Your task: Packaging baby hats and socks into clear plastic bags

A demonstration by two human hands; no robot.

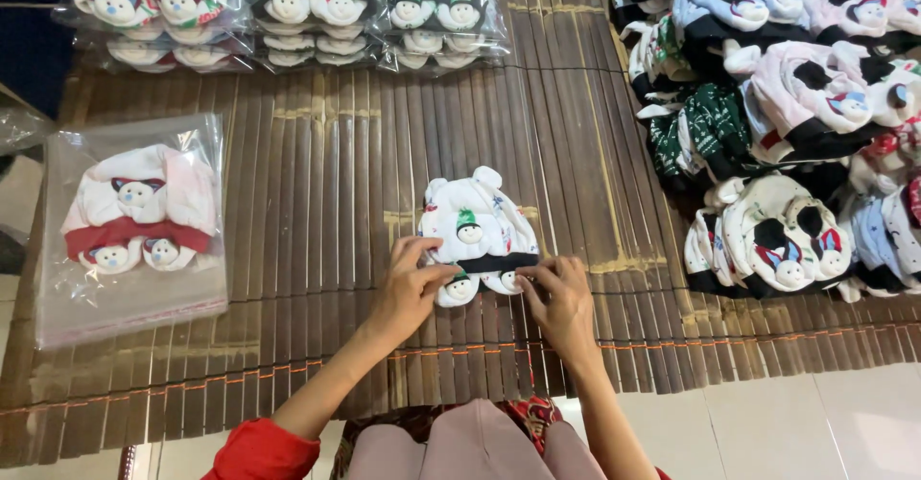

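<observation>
Pink-clad lap (477,446) and red sleeve (261,451) sit at the bottom edge, nearest the lens.

Head view. Both hands rest on a small set of white baby clothes with bear-face mittens and a black band (477,235), lying near the middle of the dark slatted bamboo mat (326,183). Left hand (408,288): fingers curled, tips pinching the set's lower left edge at a mitten. Right hand (563,303): fingers bent, tips pressed on the black band at the lower right. Neither hand is spread flat; each has a light hold on the fabric.

Containers:
- Clear plastic bag (129,226), left on the mat, well apart from the hands. Holds one folded white-and-red baby set with bear mittens.
- Row of clear bagged stacks (288,10) along the top edge. Each holds similar sets, in blue, black-and-red and green trims.

Loose heap of unbagged baby sets (787,125), right side: pink, blue, green, black and white pieces piled together. Pale tiled floor (796,422) shows beyond the mat's near edge.
</observation>
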